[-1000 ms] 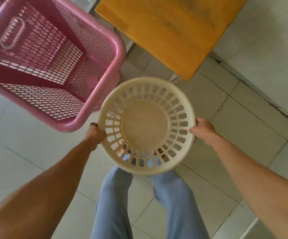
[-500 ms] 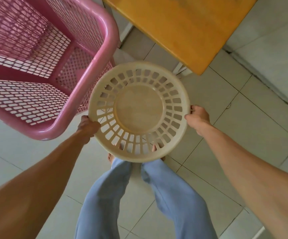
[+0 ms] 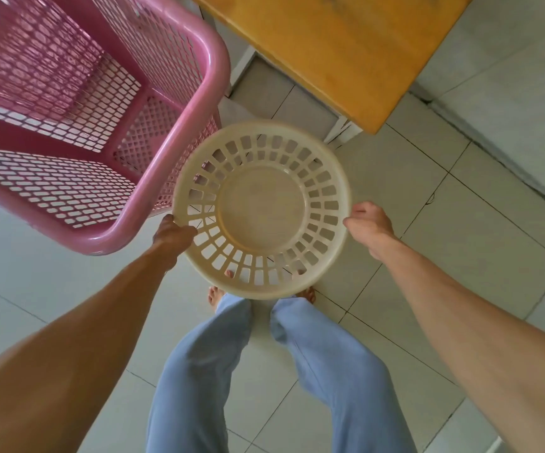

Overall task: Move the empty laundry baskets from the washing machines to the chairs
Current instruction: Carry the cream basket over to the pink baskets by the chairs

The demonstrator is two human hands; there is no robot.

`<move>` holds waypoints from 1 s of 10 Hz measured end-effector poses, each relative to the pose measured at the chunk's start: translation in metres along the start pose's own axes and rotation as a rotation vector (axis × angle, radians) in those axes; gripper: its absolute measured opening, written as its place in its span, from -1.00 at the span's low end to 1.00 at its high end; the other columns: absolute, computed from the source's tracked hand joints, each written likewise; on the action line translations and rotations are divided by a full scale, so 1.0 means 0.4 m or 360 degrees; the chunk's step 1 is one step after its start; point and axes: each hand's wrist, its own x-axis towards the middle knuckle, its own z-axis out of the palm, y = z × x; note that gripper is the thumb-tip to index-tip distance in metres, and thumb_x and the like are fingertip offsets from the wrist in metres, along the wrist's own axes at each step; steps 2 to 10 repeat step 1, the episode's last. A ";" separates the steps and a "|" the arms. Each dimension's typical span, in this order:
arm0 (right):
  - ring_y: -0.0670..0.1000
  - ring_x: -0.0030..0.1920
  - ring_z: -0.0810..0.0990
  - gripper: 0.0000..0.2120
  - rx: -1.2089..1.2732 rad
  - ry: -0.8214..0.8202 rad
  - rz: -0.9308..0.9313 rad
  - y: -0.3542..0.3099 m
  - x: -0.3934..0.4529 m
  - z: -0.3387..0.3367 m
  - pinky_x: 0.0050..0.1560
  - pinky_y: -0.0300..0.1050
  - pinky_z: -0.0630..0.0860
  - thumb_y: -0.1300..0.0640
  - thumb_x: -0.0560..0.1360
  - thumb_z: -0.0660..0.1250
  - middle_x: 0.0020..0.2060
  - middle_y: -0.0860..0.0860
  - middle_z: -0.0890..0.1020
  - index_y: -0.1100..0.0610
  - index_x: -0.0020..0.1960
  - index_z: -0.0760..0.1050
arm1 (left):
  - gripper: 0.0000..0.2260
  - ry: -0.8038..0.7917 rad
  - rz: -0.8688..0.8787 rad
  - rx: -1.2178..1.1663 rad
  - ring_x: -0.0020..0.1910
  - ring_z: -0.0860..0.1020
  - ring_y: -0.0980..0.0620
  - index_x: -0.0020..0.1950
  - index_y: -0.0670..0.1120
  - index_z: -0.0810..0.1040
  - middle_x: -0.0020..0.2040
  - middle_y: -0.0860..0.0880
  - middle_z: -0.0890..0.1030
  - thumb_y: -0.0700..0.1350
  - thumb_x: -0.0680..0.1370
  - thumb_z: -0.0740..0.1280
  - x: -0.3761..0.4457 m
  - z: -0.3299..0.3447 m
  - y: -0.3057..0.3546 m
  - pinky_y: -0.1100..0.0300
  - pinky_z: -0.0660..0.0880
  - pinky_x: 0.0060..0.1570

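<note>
From the head view, your left hand [image 3: 174, 232] is closed on the left rim of the round cream basket [image 3: 261, 209], and your right hand [image 3: 367, 223] is clamped on the opposite rim. You hold the basket level and empty in the air above your feet, its left edge overlapping the corner of the pink rectangular basket [image 3: 108, 125]. Both forearms reach forward and slightly inward, wrists straight. Beyond the basket is a yellow wooden chair seat [image 3: 339, 47] on white legs. Below you lies a pale tiled floor [image 3: 460, 223], with your blue trousers [image 3: 330, 371] underneath.
</note>
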 end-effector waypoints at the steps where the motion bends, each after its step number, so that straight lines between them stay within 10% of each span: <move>1: 0.06 0.13 0.57 -0.57 -0.0032 -0.0029 -0.0037 0.002 -0.075 0.024 0.04 -0.16 0.46 0.32 0.50 0.30 0.25 0.06 0.61 0.10 0.35 0.48 | -0.50 -0.0038 0.0083 -0.0009 -0.05 0.51 -0.07 0.46 -0.05 0.35 0.14 -0.12 0.58 -0.19 0.52 0.32 -0.095 -0.023 0.012 0.15 0.48 -0.15; 10: 0.06 0.13 0.57 -0.57 -0.0032 -0.0029 -0.0037 0.002 -0.075 0.024 0.04 -0.16 0.46 0.32 0.50 0.30 0.25 0.06 0.61 0.10 0.35 0.48 | -0.50 -0.0038 0.0083 -0.0009 -0.05 0.51 -0.07 0.46 -0.05 0.35 0.14 -0.12 0.58 -0.19 0.52 0.32 -0.095 -0.023 0.012 0.15 0.48 -0.15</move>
